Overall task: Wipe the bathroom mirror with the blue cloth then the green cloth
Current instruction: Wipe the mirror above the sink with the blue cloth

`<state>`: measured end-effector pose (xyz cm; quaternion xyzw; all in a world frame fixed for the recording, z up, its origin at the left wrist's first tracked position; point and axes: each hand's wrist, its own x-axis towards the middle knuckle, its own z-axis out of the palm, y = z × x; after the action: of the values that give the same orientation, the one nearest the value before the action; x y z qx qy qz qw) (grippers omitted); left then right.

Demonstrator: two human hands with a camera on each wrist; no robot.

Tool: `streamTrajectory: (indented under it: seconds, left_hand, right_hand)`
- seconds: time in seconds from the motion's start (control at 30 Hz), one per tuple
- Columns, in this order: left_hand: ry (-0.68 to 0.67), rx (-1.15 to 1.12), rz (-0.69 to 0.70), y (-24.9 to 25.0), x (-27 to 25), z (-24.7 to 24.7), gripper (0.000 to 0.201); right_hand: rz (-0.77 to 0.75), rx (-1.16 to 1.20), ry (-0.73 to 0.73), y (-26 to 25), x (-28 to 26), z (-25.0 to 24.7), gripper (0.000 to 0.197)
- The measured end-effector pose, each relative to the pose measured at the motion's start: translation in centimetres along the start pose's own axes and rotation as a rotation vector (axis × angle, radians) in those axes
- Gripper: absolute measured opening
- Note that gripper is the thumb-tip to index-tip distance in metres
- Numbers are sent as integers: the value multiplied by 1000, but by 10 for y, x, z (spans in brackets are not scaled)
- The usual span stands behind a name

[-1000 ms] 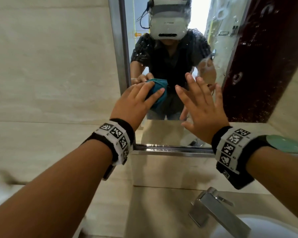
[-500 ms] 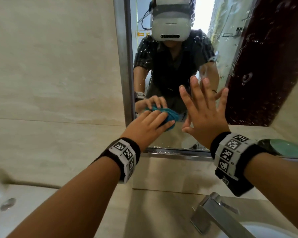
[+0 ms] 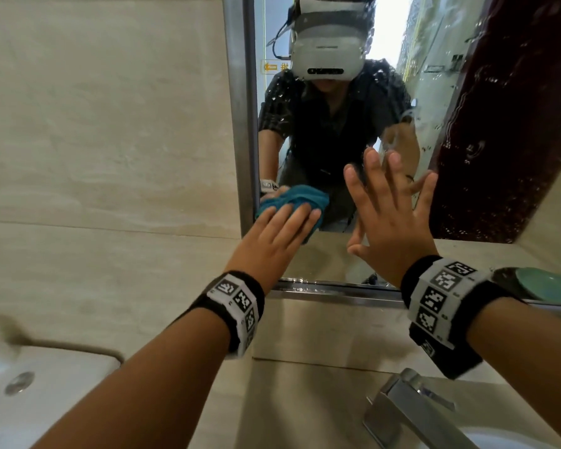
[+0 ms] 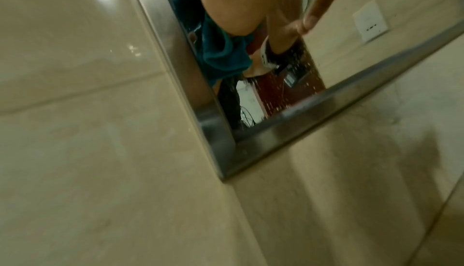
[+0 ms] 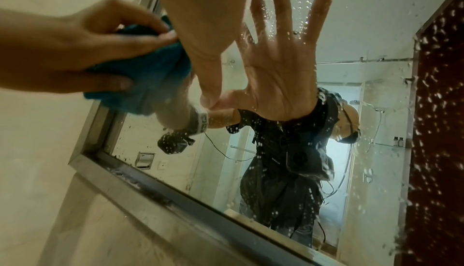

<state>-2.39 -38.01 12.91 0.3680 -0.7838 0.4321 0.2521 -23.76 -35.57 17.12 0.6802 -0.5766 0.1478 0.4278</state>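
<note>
While the left hand (image 3: 274, 234) presses the bunched blue terry cloth (image 3: 300, 197) flat-fingered against the lower left corner of the steel-framed bathroom mirror (image 3: 499, 131), the wipe looks to be only in its first stage. Water droplets dot most of the glass to the right and above, so by my reading the blue pass has much ground to cover. In the right wrist view the thumb and fingers of that hand curl round the cloth (image 5: 148, 75), gripping it against the glass just beside the frame's left edge. The right hand (image 3: 392, 218) holds nothing; its fingers are spread straight, palm towards the mirror, and its thumb tip appears to touch the glass, to the right of the cloth.

Counted: one mirror, one blue cloth, two hands. A pale green shape (image 3: 544, 283) lies at the far right by the mirror's lower edge; whether it is the green cloth I cannot tell. The green pass has not begun. One chrome tap (image 3: 408, 413) stands near, lower right.
</note>
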Motion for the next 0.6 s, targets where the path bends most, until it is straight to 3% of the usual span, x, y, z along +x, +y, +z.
streamTrajectory:
  seconds: [0.17, 0.3, 0.4, 0.5, 0.6]
  left_hand:
    - [-97, 12, -28, 1, -5, -4, 83]
    - [-3, -16, -140, -29, 40, -33, 75]
    - [142, -5, -226, -50, 89, -50, 62]
    - [184, -66, -306, -62, 123, -59, 76]
    - [203, -102, -299, -56, 119, -57, 76]
  right_hand:
    - [-3, 4, -26, -1, -1, -3, 113]
    - [5, 11, -57, -3, -2, -5, 116]
    - [1, 19, -60, -2, -2, -5, 117]
    - [2, 17, -51, -3, -2, -3, 117]
    - [1, 10, -41, -2, -2, -2, 115]
